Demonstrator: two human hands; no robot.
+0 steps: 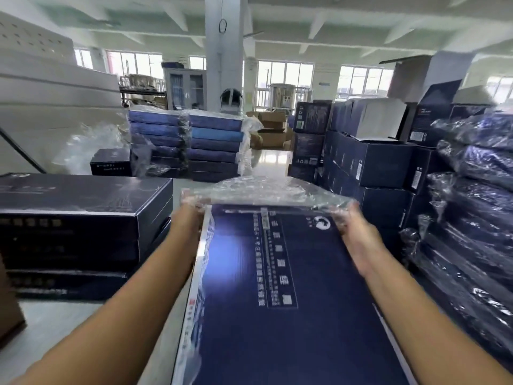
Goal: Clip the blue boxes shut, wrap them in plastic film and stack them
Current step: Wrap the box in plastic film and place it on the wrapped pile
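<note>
Blue box (pixel 277 273): 1 in hand, laid lengthwise away from the wearer, printed lid up, near end cut off by the lower frame edge.
Plastic film (pixel 266 193): 1 piece (sheet or sleeve, cannot tell), bunched over the box's far end and trailing down its left side.
Left hand (pixel 190 215): at the far-left corner of the box, fingers curled round the film and partly veiled by it.
Right hand (pixel 358 234): at the far-right corner, fingers curled, pinching film against the box edge.
Bench (pixel 55 329): pale top, box along its right edge. Resting or held clear, cannot tell.
Stack of dark boxes (pixel 83 218): 3 counted, at the bench's far-left corner, apart from the held box.
Background: 2 film-wrapped columns (pixel 213 143) side by side, approx 6 boxes each. More wrapped stacks (pixel 472 195) at right, w/ dark cartons (pixel 372 159) between.
</note>
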